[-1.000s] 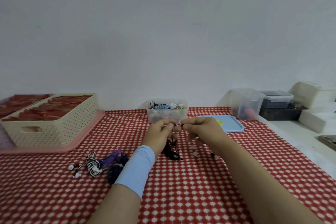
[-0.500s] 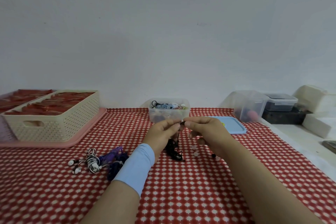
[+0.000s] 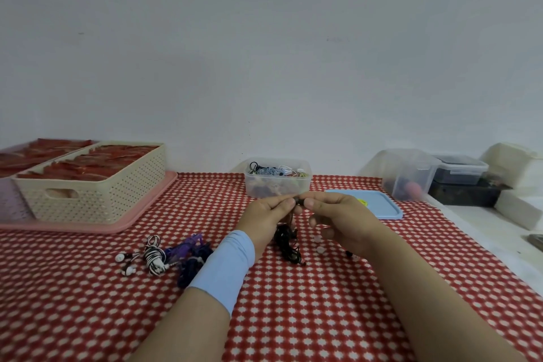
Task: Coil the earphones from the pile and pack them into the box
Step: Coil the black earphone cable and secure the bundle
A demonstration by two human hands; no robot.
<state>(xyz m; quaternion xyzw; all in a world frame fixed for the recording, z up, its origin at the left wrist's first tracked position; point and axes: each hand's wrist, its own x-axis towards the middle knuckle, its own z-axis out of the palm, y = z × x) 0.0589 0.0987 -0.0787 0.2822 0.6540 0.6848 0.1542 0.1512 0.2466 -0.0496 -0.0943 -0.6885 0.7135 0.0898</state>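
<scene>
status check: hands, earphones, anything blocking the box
Left hand and right hand both pinch the black earphones, cord hanging tangled to the cloth. Clear box open behind them, part filled. Path to it looks unblocked.

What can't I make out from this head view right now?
Head view only:
1. The black earphones: the piece pinched between the left hand and right hand is mostly covered by fingertips, so I cannot tell whether it is a plug or a bud.
2. Their hanging bundle: too dark and tangled to tell coiled from knotted.
3. The clear box: its frosted wall blurs the lower contents, so no count is possible.
4. The purple earphones: partly hidden behind the blue sleeve.
</scene>
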